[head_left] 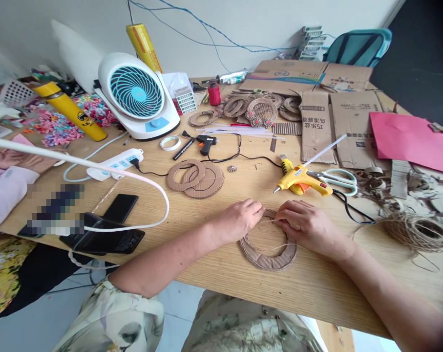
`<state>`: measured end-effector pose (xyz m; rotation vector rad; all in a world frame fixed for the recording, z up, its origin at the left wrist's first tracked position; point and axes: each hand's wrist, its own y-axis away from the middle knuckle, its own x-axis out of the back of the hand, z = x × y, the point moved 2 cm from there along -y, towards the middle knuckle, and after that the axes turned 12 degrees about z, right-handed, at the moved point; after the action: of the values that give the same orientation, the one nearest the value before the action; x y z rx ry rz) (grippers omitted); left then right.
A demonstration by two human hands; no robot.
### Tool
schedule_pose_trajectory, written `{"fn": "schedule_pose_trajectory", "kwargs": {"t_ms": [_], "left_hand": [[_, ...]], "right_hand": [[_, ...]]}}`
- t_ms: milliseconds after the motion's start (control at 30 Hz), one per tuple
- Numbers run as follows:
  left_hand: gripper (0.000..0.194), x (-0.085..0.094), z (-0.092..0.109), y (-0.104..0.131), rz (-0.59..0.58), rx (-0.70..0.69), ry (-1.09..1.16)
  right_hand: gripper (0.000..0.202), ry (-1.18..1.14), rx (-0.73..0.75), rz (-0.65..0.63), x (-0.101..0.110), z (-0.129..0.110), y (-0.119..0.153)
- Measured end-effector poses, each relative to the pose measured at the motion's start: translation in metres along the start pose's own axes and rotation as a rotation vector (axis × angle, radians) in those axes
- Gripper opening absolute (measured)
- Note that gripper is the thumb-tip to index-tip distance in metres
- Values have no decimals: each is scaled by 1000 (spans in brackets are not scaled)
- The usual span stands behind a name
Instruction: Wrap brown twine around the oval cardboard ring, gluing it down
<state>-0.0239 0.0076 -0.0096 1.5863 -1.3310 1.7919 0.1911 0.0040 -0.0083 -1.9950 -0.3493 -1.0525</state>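
A flat brown cardboard ring [268, 262] lies on the table in front of me, close to the near edge. My left hand [240, 221] is closed in a pinch at the ring's far left part. Opposite it, my right hand [307, 226] pinches at the far right part, fingers bent inward. Thin twine [274, 249] stretches between the hands and loops across the ring's opening. The fingers hide exactly where the twine meets the cardboard. Just beyond my right hand lie a yellow glue gun [300, 181] and pale-handled scissors [340, 181].
A twine coil [421, 232] and cardboard scraps sit at right. Left are another cardboard ring on a disc [212, 181], a power strip [113, 164], a black phone [120, 208] and a white fan [137, 98]. Another person's hand [19, 156] shows far left. Flattened boxes [356, 117] lie behind.
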Motion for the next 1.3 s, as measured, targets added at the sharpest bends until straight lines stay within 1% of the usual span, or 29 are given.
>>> {"fn": "schedule_pose_trajectory", "kwargs": {"t_ms": [300, 767, 1000, 1067, 1167, 1300], "left_hand": [[33, -1, 0, -1, -30, 24, 23], [36, 4, 1, -6, -118, 63, 55], [41, 5, 1, -5, -102, 68, 46], [42, 3, 0, -4, -99, 76, 66], [44, 2, -4, -3, -59, 108, 138], [37, 0, -9, 0, -23, 146, 212]], "right_hand": [[12, 5, 0, -8, -1, 2, 2], [14, 7, 3, -9, -1, 1, 1], [16, 17, 0, -28, 0, 0, 0], [16, 16, 2, -30, 0, 0, 0], [16, 10, 0, -38, 1, 0, 0], [16, 3, -8, -48, 1, 1, 1]]}}
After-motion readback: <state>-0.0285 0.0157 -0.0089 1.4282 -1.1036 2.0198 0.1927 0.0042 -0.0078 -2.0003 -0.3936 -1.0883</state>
